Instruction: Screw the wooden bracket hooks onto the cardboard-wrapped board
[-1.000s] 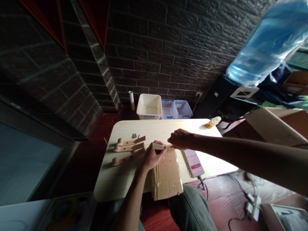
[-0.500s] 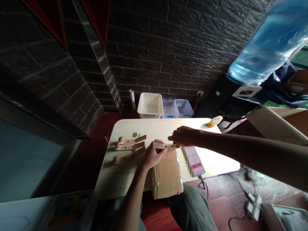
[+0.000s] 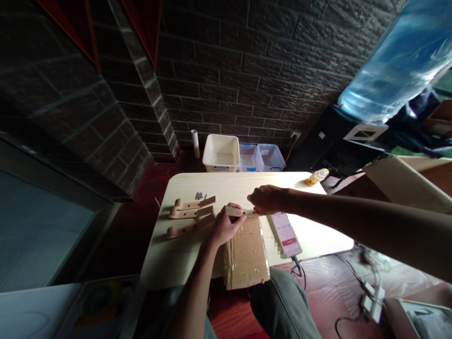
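My left hand is closed around the left part of a pale wooden piece with holes, pinching it above a cardboard slab. Over the right end of that piece, my right hand is in a fist. It seems to grip a short screwdriver, mostly hidden in the fist; a yellow and dark part showed beneath it earlier. Left of my hands lie similar wooden pieces with holes and rounded ends. Several dark screws rest behind them.
A phone with a cable lies on the table right of the cardboard. A clear and yellow bottle-like thing is at the far right corner. Beyond the far edge stand a cream bin and two clear bins.
My right fist has turned slightly, and the yellow part beneath it is now hidden. The left hand still holds the wooden piece in about the same place. The view has shifted slightly.
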{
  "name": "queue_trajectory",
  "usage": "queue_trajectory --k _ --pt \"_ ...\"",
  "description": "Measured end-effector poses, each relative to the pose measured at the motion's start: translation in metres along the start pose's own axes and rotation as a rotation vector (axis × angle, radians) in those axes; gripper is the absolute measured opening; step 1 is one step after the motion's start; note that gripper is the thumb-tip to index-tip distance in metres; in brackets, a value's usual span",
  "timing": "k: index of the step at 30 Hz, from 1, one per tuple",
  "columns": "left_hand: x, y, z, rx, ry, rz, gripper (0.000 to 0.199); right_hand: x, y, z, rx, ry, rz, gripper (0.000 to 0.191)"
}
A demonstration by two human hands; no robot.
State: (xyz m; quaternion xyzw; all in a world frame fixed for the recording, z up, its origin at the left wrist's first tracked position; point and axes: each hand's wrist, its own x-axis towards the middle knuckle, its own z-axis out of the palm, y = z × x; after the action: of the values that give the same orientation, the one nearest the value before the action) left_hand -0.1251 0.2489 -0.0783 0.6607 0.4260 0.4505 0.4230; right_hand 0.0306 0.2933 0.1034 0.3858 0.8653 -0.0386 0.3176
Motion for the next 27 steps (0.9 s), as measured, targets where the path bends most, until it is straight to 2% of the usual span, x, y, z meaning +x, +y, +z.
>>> queue_trajectory --k 3,7,9,13,16,19,27 --pt "-0.001 -0.001 -0.001 -0.009 0.002 0.009 0.017 -0.004 0.002 -0.004 -0.027 -0.017 -0.014 0.046" --pt "-0.001 -0.003 0.001 -0.028 0.007 0.000 0.019 -0.011 0.008 -0.012 -0.037 0.003 -0.101 0.026" --pt "0.000 -0.004 0.003 -0.089 0.020 -0.007 0.027 -0.014 0.009 -0.014 -0.032 0.036 -0.128 0.019" --pt "0.002 0.002 0.001 -0.198 0.091 -0.001 0.044 -0.015 0.006 -0.010 -0.024 0.057 -0.138 0.022" --pt "0.002 0.008 -0.003 -0.137 0.126 0.001 0.030 -0.013 0.004 -0.007 0.014 0.055 -0.120 0.022" --pt "0.002 0.010 -0.004 -0.156 0.110 -0.008 0.018 -0.009 0.004 -0.007 0.040 0.056 -0.080 0.023" --pt "0.003 0.011 -0.002 -0.161 0.092 0.001 0.017 -0.006 0.002 0.001 0.070 0.121 -0.027 0.032"
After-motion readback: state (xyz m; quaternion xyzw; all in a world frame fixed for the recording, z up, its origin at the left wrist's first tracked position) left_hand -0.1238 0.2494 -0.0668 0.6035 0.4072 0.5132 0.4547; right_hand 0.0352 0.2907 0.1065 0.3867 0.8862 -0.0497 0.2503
